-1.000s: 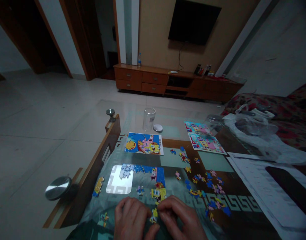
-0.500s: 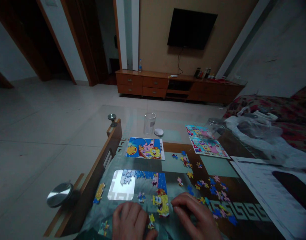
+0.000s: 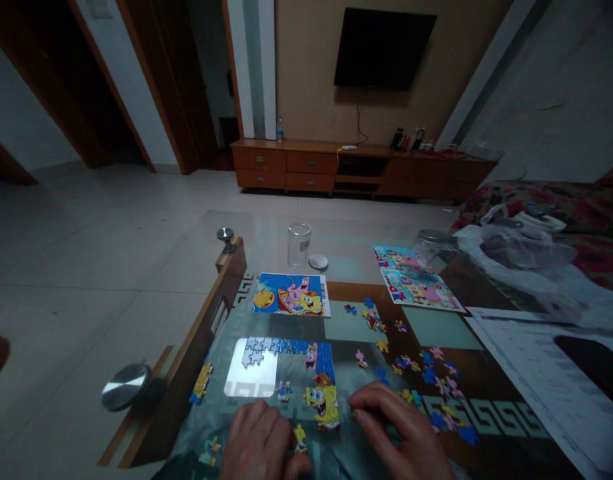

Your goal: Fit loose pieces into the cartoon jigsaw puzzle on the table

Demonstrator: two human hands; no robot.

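A partly joined cartoon jigsaw puzzle lies on the glass table, with a blue top strip and a yellow character down its right side. My left hand rests palm down below it, thumb apart from the fingers, holding nothing visible. Beside that thumb lies a loose yellow puzzle piece. My right hand is just right of the joined part, thumb and index tips close together; whatever may be between them is hidden. Another small joined cluster lies inside the puzzle's outline.
Loose puzzle pieces are scattered to the right. A picture card lies behind the puzzle, near a glass jar and its lid. Further right are more picture sheets, papers, a dark phone and a plastic bag.
My right hand has shifted slightly right, away from the puzzle's edge. My left hand has drawn slightly left, showing more table around the yellow piece. The view has tilted a little.
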